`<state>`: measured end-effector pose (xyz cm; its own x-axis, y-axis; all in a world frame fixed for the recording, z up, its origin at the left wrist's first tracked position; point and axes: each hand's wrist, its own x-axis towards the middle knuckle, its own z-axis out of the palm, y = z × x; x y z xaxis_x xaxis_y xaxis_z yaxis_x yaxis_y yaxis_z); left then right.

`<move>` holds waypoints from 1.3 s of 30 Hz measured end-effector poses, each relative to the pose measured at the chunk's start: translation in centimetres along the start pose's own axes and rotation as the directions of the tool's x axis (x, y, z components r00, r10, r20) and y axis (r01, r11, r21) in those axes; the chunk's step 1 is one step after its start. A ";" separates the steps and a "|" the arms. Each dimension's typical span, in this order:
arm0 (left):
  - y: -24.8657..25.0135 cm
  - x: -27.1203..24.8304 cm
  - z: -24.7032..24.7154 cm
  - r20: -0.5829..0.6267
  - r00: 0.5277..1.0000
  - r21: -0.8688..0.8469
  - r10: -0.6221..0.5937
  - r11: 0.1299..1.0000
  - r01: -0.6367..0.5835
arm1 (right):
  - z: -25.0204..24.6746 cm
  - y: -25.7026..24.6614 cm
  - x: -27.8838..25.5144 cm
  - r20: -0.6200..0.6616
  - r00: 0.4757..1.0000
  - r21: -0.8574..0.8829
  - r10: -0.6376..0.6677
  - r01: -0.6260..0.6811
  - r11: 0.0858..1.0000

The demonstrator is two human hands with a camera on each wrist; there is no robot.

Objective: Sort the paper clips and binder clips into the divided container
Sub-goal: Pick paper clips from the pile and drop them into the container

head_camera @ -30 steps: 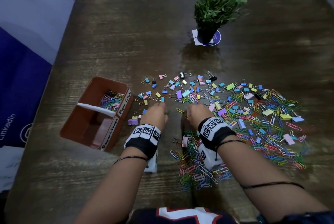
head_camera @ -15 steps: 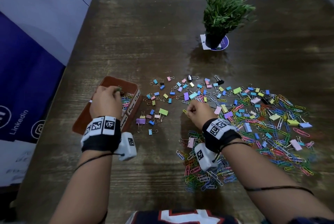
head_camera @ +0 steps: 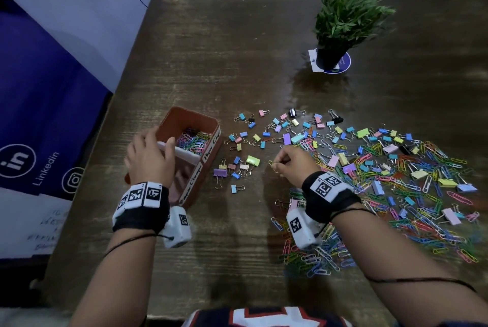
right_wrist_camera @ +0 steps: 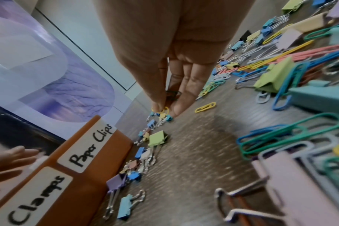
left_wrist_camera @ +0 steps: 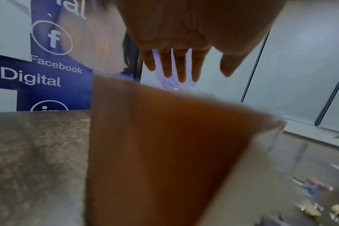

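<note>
The left hand (head_camera: 149, 157) hung open over the brown divided container (head_camera: 211, 126), fingers spread and relaxed above the white divider, holding nothing; half a second before, it had been closed over the far compartment. From the left wrist view the fingers (left_wrist_camera: 181, 65) showed straight and apart above the container's near wall (left_wrist_camera: 164, 145). The right hand (head_camera: 291, 161) pinched a yellow paper clip (head_camera: 272, 164) between thumb and fingertips, just above the table (head_camera: 237, 36), much where it had been half a second earlier, though a second ago it lay flat among the clips. In the right wrist view the pinching fingertips (right_wrist_camera: 176, 108) held the yellow loop low over the wood.

The far compartment, labelled "Paper Clips" (right_wrist_camera: 91, 146), held a heap of coloured paper clips (head_camera: 195, 140); the near one, labelled "Clamps" (right_wrist_camera: 39, 198), could not be judged behind the hand. Binder clips (head_camera: 244, 165) lay scattered just right of the container, and a broad mixed pile (head_camera: 409, 181) spread across the table's right side, running under the right wrist. The container sat near the table's left edge, with bare wood in front of it toward the person and a wide bare stretch beyond it. A potted plant (head_camera: 346, 17) stood well behind the pile. A blue banner (head_camera: 39, 115) hung beside the table's left edge.
</note>
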<state>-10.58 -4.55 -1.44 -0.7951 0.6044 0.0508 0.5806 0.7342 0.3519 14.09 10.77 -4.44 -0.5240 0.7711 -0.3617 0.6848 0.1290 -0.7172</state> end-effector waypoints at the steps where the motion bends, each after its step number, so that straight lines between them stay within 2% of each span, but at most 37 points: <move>1: -0.4 -0.1 0.3 -0.003 1.000 -0.010 0.013 1.000 -0.013 | 0.3 -0.7 -0.1 0.009 1.000 0.012 -0.015 0.015 1.000; 6: -2.0 -0.5 1.7 -0.065 0.995 0.059 0.074 0.996 -0.070 | 1.9 -5.5 0.3 0.015 0.991 0.091 -0.132 0.130 0.987; 10: -2.4 -1.1 2.5 -0.066 0.994 0.050 0.083 0.996 -0.079 | 3.9 -9.6 1.7 -0.025 0.978 0.154 -0.205 0.207 0.966; 13: -2.6 -1.0 2.7 -0.058 0.995 0.020 0.082 0.997 -0.081 | 5.4 -12.5 2.7 -0.063 0.960 0.081 -0.274 0.278 0.957; 16: -2.8 -1.0 2.9 -0.071 0.994 0.018 0.088 0.996 -0.087 | 7.4 -14.3 3.7 -0.083 0.953 -0.050 -0.292 0.289 0.956; 19: -2.9 -1.0 3.0 -0.068 0.994 0.029 0.090 0.996 -0.089 | 9.0 -14.7 4.2 0.026 0.961 -0.045 -0.276 0.277 0.960; 22: -3.0 -0.9 3.0 -0.069 0.993 0.028 0.098 0.995 -0.096 | 8.7 -14.4 3.9 0.066 0.952 -0.027 -0.299 0.301 0.953; 25: -3.1 -1.0 3.1 -0.073 0.992 0.019 0.106 0.994 -0.105 | 7.4 -13.1 3.6 -0.051 0.932 0.017 -0.359 0.360 0.933; 28: -3.2 -0.9 3.0 -0.071 0.992 0.011 0.105 0.994 -0.105 | 6.0 -11.0 3.1 -0.174 0.917 0.048 -0.358 0.371 0.927; 33: -1.6 -1.0 2.0 -0.061 0.991 -0.001 0.119 0.993 -0.120 | 3.8 -6.2 1.8 -0.206 0.948 0.034 -0.241 0.253 0.967; 36: 1.0 -1.4 1.5 -0.027 0.979 0.004 0.200 0.980 -0.200 | 2.9 -3.3 1.2 -0.184 0.971 -0.023 -0.152 0.150 0.988; 39: 4.2 -2.1 1.8 -0.041 0.953 -0.034 0.300 0.953 -0.302 | 2.1 -0.7 1.0 -0.185 0.979 -0.093 -0.090 0.074 0.993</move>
<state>-6.20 -2.17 -1.80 -0.5908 0.7835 0.1927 0.7870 0.5068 0.3518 12.05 10.08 -5.59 -0.4808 0.8584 -0.1789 0.6881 0.2429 -0.6838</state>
